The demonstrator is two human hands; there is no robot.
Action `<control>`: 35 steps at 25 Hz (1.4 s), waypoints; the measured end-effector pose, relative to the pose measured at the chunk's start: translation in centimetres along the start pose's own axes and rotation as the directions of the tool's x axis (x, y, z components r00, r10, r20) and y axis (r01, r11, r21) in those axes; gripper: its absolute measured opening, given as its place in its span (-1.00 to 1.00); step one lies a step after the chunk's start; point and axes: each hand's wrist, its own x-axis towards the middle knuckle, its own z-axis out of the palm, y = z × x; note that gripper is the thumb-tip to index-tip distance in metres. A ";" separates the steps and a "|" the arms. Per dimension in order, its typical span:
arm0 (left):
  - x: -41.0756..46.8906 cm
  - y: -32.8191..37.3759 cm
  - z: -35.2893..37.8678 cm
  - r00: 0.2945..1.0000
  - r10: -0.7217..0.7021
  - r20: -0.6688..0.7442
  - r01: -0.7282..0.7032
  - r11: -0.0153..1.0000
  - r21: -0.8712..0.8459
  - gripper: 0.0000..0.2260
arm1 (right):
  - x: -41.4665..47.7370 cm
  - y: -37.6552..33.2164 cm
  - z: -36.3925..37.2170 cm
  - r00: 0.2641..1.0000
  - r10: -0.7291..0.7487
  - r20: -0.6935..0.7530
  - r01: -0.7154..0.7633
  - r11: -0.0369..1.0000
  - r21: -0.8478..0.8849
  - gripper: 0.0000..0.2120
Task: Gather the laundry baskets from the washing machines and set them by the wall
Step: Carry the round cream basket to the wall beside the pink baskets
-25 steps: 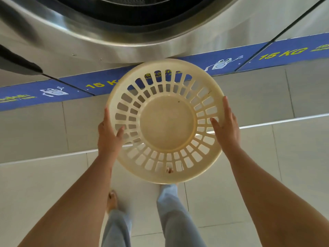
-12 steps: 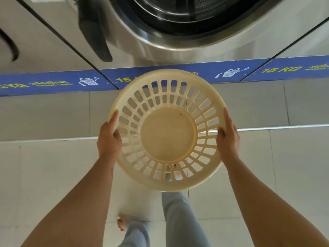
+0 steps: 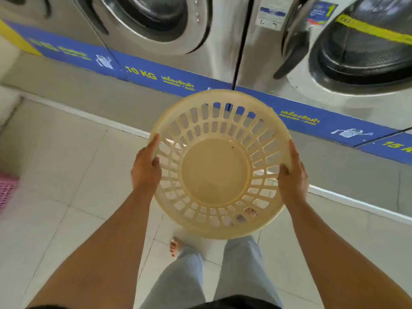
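A round cream plastic laundry basket [image 3: 215, 172] with slotted walls is held in the air in front of me, its empty inside facing up. My left hand [image 3: 146, 169] grips its left rim with the thumb inside. On the opposite side, my right hand [image 3: 293, 177] grips the right rim. Steel front-loading washing machines [image 3: 156, 23] stand in a row behind it, above a blue strip [image 3: 153, 75] with yellow weight labels.
A pink basket [image 3: 7, 191] shows at the far left edge on the floor. A second washer [image 3: 361, 50] stands at the upper right. A raised tiled step [image 3: 111, 101] runs along the machines. Pale floor tiles, my legs and bare feet lie below.
The view has swung left along the row of machines while both hands keep the cream basket. More washers and a pink basket at the left have come into sight.
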 end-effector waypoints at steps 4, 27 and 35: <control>-2.0 -9.2 -8.5 0.979 -0.167 -0.113 0.156 0.983 -0.100 -0.48 | -5.6 -8.4 4.8 0.985 -0.133 0.106 0.127 0.990 0.064 -0.34; 8.7 -41.1 -33.9 0.567 -0.745 -0.352 0.570 0.663 -0.485 -0.48 | -16.2 -51.1 38.9 0.591 -0.598 0.541 0.640 0.756 0.137 -0.33; 19.6 -49.3 -39.9 0.510 -0.798 -0.321 0.579 0.594 -0.559 -0.46 | -16.0 -65.7 50.4 0.519 -0.625 0.584 0.713 0.693 0.109 -0.35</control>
